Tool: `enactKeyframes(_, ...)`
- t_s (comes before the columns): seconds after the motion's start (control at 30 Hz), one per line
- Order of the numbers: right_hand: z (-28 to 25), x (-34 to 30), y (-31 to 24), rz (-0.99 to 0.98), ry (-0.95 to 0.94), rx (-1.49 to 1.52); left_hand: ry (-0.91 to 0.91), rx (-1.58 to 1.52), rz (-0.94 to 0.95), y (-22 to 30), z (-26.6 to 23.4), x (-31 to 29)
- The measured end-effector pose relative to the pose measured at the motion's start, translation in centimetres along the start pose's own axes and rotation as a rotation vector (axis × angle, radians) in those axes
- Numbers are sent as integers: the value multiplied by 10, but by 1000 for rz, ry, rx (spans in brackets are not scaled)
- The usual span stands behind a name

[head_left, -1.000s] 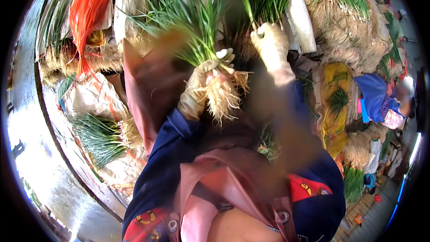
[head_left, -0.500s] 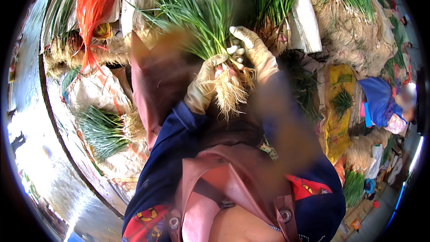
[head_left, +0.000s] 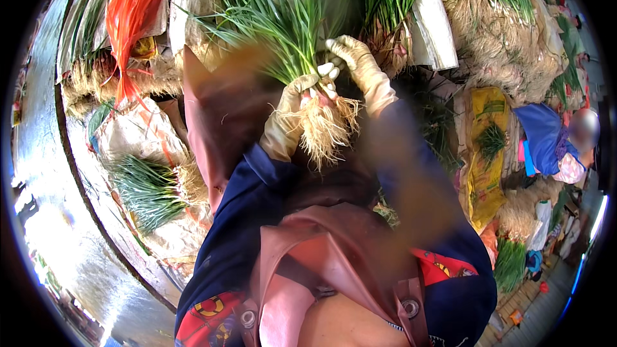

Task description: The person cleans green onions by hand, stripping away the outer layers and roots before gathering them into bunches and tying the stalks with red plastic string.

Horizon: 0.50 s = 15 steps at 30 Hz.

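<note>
A bunch of spring onions (head_left: 283,38) is held over my lap, its green leaves fanning away from me and its pale roots (head_left: 321,130) hanging toward me. My left hand (head_left: 286,112), in a cream glove, is closed around the bunch just above the roots. White bulbs (head_left: 329,72) show at its right side. My right hand (head_left: 365,72), gloved too, is beside these bulbs with its fingers bent together and their tips by the stems. Whatever lies between those fingertips is too small to make out.
More spring onions (head_left: 389,6) lie beyond my hands. A small bundle (head_left: 151,189) rests on pale sacking at left, below orange plastic strands (head_left: 132,22). To the right are a yellow sack (head_left: 485,160), a large rooty pile (head_left: 498,38) and a person in blue (head_left: 540,138).
My right hand has shifted slightly left and its fingers have bent more, with a gap now between its palm and the bulbs. The left hand keeps its hold on the bunch.
</note>
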State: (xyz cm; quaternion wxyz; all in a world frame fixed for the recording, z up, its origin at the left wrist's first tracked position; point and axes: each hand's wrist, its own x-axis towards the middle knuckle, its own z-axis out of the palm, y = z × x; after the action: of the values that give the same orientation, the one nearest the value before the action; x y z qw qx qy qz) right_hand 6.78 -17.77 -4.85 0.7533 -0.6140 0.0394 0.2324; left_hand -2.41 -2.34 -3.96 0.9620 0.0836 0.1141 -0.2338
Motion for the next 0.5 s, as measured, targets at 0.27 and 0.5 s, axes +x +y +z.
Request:
enactKeyframes(0.27, -23, -18, -17, -390, 540, -1287, 117, -92, -78, 1, 8, -8)
enactKeyframes(0.5, -42, -82, -6, 355, -212, -1373, -151, -203, -17, 8, -14, -13)
